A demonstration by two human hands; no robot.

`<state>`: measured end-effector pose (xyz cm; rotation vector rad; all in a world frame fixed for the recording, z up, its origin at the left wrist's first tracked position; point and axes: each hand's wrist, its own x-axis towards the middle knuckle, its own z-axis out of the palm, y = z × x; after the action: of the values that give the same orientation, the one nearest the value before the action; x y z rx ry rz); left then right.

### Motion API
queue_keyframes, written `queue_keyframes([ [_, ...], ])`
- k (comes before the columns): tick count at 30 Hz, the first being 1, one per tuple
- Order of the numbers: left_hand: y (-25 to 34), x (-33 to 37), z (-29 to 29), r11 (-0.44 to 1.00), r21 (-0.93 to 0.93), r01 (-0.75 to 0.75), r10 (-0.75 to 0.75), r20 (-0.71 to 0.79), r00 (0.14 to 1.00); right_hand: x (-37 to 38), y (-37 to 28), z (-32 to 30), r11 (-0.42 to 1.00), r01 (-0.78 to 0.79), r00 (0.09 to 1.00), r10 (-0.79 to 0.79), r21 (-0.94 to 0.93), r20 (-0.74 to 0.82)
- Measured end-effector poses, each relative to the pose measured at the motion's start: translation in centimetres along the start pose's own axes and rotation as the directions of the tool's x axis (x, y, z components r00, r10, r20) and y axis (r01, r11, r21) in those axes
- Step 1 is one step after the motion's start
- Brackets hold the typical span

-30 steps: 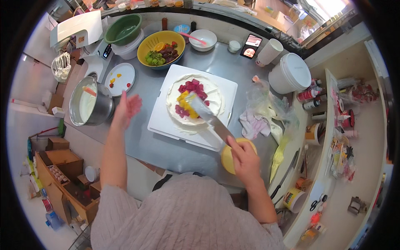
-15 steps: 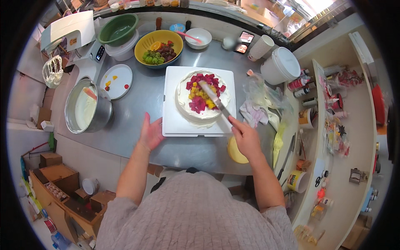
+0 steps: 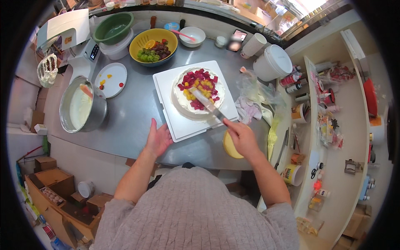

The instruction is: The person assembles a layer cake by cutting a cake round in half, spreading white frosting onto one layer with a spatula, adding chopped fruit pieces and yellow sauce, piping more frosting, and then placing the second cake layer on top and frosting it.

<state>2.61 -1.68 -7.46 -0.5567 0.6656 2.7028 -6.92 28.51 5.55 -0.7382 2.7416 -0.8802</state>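
My right hand is closed round the handle of a metal icing spatula. The spatula's blade lies across diced fruit on a round cake layer coated in white cream. Dark pink cubes ring the yellow cubes on top. Under the cake is a square white board, turned at an angle. My left hand is open, palm up and fingers spread, at the board's near-left edge. A plain yellow sponge layer lies partly behind my right hand.
Left stand a steel bowl of cream, a small plate with fruit bits and a mixer. Behind are a yellow fruit bowl, a white bowl and a phone. Right are a white bucket, cloth and shelves.
The board with the cake has turned counterclockwise. The spatula blade has moved left and down across the fruit, and the pink cubes lie more spread. My left hand stays open beside the board.
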Motion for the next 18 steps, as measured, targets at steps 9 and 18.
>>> queue_keyframes([
  [9, -1.3, -0.2, 0.6, 1.0, 0.012, 0.018, -0.018, 0.011, 1.0, -0.5, -0.5, -1.2, 0.841, 0.063, 0.996, -0.085, -0.538, -0.017],
  [18, -1.8, -0.4, 1.2, 1.0, 0.014, -0.01, 0.011, -0.037, 0.999, -1.0, -0.3, 0.1, 0.975, 0.1, 0.994, -0.104, -0.198, -0.012],
])
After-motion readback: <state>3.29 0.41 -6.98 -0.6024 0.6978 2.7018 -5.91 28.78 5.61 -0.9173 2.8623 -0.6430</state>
